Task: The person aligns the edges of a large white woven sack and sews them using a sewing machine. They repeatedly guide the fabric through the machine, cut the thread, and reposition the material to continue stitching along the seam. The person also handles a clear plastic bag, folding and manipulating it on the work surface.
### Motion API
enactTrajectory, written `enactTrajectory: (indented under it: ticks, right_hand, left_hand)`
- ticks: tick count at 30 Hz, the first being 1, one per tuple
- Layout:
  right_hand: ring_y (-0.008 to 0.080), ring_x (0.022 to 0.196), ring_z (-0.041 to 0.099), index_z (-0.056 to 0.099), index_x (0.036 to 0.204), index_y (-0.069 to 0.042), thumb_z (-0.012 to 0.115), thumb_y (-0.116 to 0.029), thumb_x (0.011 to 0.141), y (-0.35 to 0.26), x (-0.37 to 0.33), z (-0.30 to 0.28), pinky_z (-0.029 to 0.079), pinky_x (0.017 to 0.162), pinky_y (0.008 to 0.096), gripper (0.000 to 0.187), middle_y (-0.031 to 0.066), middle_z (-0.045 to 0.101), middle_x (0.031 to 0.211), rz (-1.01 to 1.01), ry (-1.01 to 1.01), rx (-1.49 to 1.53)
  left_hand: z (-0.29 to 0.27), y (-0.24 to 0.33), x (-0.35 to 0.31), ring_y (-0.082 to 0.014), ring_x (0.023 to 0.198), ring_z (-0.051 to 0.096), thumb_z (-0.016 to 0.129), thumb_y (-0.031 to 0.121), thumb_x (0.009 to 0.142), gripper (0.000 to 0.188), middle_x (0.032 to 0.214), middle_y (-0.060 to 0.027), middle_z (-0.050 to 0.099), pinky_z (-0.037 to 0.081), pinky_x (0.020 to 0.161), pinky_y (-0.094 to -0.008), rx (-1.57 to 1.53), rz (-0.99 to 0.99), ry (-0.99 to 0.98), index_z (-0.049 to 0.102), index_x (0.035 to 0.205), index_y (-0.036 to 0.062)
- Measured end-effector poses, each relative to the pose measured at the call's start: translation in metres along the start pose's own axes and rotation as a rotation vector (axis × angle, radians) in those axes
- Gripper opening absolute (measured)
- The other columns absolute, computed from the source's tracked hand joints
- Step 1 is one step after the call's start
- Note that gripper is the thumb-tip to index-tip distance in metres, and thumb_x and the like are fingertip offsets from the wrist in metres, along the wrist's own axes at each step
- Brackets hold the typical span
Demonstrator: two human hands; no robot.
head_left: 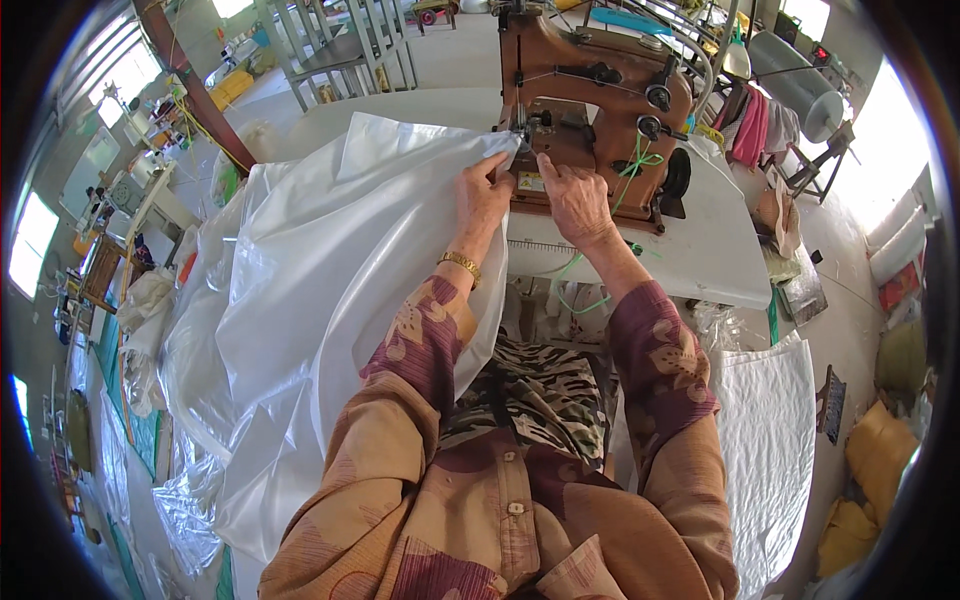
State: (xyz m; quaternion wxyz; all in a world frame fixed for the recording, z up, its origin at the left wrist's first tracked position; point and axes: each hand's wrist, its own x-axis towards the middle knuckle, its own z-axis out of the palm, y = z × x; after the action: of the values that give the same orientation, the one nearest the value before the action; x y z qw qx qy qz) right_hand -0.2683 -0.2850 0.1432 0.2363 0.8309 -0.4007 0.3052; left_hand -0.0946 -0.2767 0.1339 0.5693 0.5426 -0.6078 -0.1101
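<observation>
**sheet edge between two hands at a sewing machine**

a white sheet (330, 250) lies mostly to the left, its narrow far-right corner drawn up to the stitching head of a brown sewing machine (590, 60). the left hand (482, 205) rests on the sheet close to this corner, index finger and thumb at its right margin; whether they pinch the material or only press on it, one cannot tell. the right hand (580, 203) is set on the opposite side, index finger extended toward the stitching head and the other fingers curled; whether it holds anything, such as a thread, one cannot tell.

the governing relation is that of corner to hands. from the left hand the corner lies a little far and to the right, while the bulk of the sheet falls away to the left and near, in long folds that fan out from the corner and hang past the near edge of the pale table (700, 255). the left hand is the nearer of the two to the sheet and the only one clearly touching it; the right hand stands just beside the corner, in front of the machine's base. a green cord (640, 155) hangs on the machine, to the right of the right hand.
</observation>
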Motion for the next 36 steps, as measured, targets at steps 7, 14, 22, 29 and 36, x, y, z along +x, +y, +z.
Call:
enactTrajectory:
  ticks: [7, 14, 22, 29, 36]
  right_hand:
    - [0.0263, 0.074, 0.069, 0.06, 0.128, -0.005, 0.059, -0.007, 0.085, 0.012, 0.0, 0.001, 0.055, 0.063, 0.0374, 0.042, 0.0075, 0.067, 0.079, -0.029, -0.012, 0.057]
    - [0.0257, 0.073, 0.07, 0.059, 0.128, -0.007, 0.059, -0.008, 0.085, 0.01, 0.003, 0.006, 0.055, 0.06, 0.0378, 0.043, 0.007, 0.066, 0.078, -0.022, -0.005, 0.05]
    - [0.0252, 0.07, 0.069, 0.059, 0.127, -0.006, 0.059, -0.01, 0.086, 0.006, 0.002, 0.005, 0.055, 0.058, 0.0376, 0.041, 0.0068, 0.066, 0.075, -0.011, 0.023, 0.052]
    - [0.0257, 0.071, 0.07, 0.061, 0.124, -0.006, 0.06, -0.01, 0.085, 0.006, 0.006, 0.004, 0.055, 0.058, 0.0382, 0.039, 0.0074, 0.066, 0.076, -0.018, 0.009, 0.055]
    - [0.027, 0.072, 0.069, 0.061, 0.124, -0.005, 0.061, -0.009, 0.083, 0.008, 0.023, 0.018, 0.055, 0.06, 0.039, 0.041, 0.0087, 0.067, 0.077, -0.107, -0.015, -0.011]
  left_hand:
    - [0.0, -0.009, 0.001, -0.009, 0.06, 0.05, 0.067, 0.009, 0.081, 0.038, 0.064, -0.0041, 0.06, 0.046, 0.06, -0.0287, -0.065, -0.053, -0.017, 0.072, 0.118, 0.0021]
    - [-0.001, -0.005, 0.001, -0.0076, 0.059, 0.048, 0.067, 0.01, 0.081, 0.038, 0.062, -0.0016, 0.056, 0.044, 0.057, -0.0272, -0.073, -0.061, -0.012, 0.072, 0.118, 0.0025]
    - [0.0, -0.012, 0.0, -0.0067, 0.059, 0.05, 0.066, 0.009, 0.081, 0.037, 0.064, -0.0024, 0.061, 0.045, 0.057, -0.0265, -0.081, -0.058, -0.014, 0.073, 0.117, 0.0029]
    - [-0.001, -0.013, 0.001, -0.0074, 0.059, 0.052, 0.066, 0.009, 0.081, 0.037, 0.065, -0.0043, 0.064, 0.046, 0.058, -0.0272, -0.118, -0.066, -0.015, 0.073, 0.117, 0.0028]
    - [-0.001, -0.008, 0.005, -0.0129, 0.058, 0.054, 0.064, 0.01, 0.08, 0.038, 0.064, -0.009, 0.063, 0.048, 0.06, -0.0315, 0.016, 0.009, -0.037, 0.072, 0.117, 0.0008]
